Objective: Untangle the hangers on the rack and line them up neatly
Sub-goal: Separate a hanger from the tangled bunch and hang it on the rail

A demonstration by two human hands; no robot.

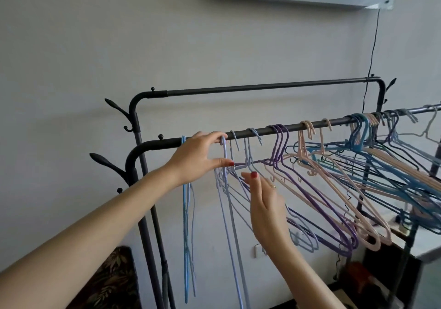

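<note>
Hangers (310,179) in purple, pink and blue crowd the front rail (286,127) of a dark double rack (262,88), overlapping in a tangle toward its right end. Left hand (193,158) pinches a lavender hanger (225,163) at its hook by the rail. Right hand (265,203), fingers loosely extended, touches neighbouring wires below.

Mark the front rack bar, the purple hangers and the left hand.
front rack bar (293,127), head view, bare stretch between hooks.
purple hangers (281,141), head view, on their necks below the bar.
left hand (198,158), head view, back of the hand.
</note>
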